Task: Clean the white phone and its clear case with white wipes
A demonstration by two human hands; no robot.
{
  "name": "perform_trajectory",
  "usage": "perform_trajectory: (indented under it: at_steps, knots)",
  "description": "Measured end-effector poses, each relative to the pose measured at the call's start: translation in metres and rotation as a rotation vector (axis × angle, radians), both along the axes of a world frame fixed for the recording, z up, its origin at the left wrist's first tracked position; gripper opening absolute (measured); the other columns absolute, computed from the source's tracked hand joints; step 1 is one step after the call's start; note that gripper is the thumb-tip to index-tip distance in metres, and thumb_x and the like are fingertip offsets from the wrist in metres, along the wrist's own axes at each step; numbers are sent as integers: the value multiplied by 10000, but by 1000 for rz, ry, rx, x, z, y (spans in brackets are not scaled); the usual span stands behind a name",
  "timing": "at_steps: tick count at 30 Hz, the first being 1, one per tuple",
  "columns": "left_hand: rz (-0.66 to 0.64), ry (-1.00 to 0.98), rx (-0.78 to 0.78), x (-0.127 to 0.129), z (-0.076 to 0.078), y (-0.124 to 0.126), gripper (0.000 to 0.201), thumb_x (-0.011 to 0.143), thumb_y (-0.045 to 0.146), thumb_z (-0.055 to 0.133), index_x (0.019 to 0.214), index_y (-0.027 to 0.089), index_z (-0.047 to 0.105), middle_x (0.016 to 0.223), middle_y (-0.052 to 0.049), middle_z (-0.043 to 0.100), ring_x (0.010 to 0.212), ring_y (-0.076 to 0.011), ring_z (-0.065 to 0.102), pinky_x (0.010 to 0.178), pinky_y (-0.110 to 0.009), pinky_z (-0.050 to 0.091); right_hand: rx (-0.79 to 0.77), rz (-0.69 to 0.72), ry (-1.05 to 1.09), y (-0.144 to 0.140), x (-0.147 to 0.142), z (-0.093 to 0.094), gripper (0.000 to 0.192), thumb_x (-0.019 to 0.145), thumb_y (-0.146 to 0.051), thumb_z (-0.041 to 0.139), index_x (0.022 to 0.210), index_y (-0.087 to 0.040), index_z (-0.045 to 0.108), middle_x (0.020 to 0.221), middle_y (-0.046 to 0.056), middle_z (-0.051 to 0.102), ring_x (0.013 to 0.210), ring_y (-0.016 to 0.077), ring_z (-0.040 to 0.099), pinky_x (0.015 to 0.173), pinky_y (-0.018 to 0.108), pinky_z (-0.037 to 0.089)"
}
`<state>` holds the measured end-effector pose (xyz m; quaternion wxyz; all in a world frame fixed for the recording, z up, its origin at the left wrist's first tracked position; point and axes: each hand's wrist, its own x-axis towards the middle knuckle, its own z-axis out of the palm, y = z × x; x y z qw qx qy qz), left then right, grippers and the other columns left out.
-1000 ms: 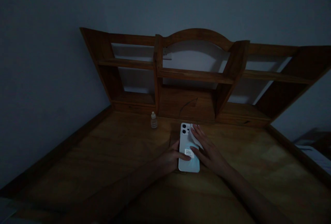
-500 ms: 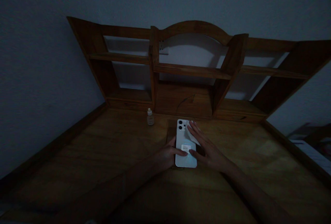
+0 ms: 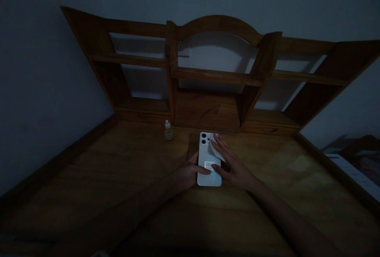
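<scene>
A white phone [image 3: 207,158] lies face down on the wooden desk [image 3: 118,178], its twin camera lenses at the far end and a small label on its back. My left hand [image 3: 186,174] holds the phone's left edge, thumb on its back. My right hand [image 3: 230,162] lies flat with fingers stretched out, pressing a white cloth or wipe [image 3: 218,152] onto the phone's right side near the cameras.
A small dropper bottle [image 3: 168,130] stands just left of the phone's far end. A wooden shelf unit [image 3: 213,77] rises at the back of the desk against the wall. A bed or other furniture [image 3: 353,162] shows at the right edge. The room is dim.
The view has shifted, so the phone and hands sit slightly higher and further left in the picture. My right fingers have slid a little toward the camera end; the grip is unchanged.
</scene>
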<state>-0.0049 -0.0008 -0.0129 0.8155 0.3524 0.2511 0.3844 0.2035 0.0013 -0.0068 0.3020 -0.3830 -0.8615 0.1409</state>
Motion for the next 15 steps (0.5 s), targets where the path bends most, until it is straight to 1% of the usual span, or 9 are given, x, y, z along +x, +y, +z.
perform_trajectory:
  at_steps: [5, 7, 10, 12, 15]
  knots:
    - [3, 27, -26, 2, 1, 0, 735, 611, 20, 765, 1273, 223, 517, 1193, -93, 651, 1146, -323, 593, 921, -435, 470, 33, -15, 18, 0, -4, 1, 704, 977, -387, 528, 1574, -330, 158, 1657, -22, 95, 1525, 246, 69, 1236, 504, 192]
    - [-24, -18, -42, 3, 1, 1, 711, 637, 32, 749, 1281, 234, 526, 1203, -80, 651, 1154, -306, 592, 956, -431, 452, 58, -51, 26, 0, -8, 0, 696, 985, -386, 510, 1576, -332, 146, 1657, -22, 98, 1525, 254, 71, 1235, 517, 184]
    - [-77, -136, -77, 4, 1, 3, 626, 710, 64, 672, 1299, 236, 544, 1229, -77, 648, 1162, -276, 594, 1006, -422, 421, 90, -109, 45, -1, -13, -1, 696, 992, -389, 489, 1578, -346, 116, 1658, -28, 92, 1525, 265, 65, 1234, 533, 176]
    - [-76, -179, -103, 5, 1, 5, 560, 741, 86, 634, 1283, 208, 565, 1208, -91, 659, 1147, -269, 603, 1013, -418, 412, 92, -117, 44, -2, -14, -1, 697, 995, -394, 481, 1577, -356, 100, 1658, -30, 91, 1524, 270, 62, 1231, 544, 181]
    - [-54, -187, -136, 4, 0, 6, 484, 756, 99, 621, 1234, 171, 595, 1161, -103, 677, 1122, -264, 612, 1015, -414, 402, 80, -103, 35, -3, -15, 0, 706, 993, -403, 486, 1576, -364, 89, 1658, -27, 91, 1525, 275, 56, 1224, 560, 191]
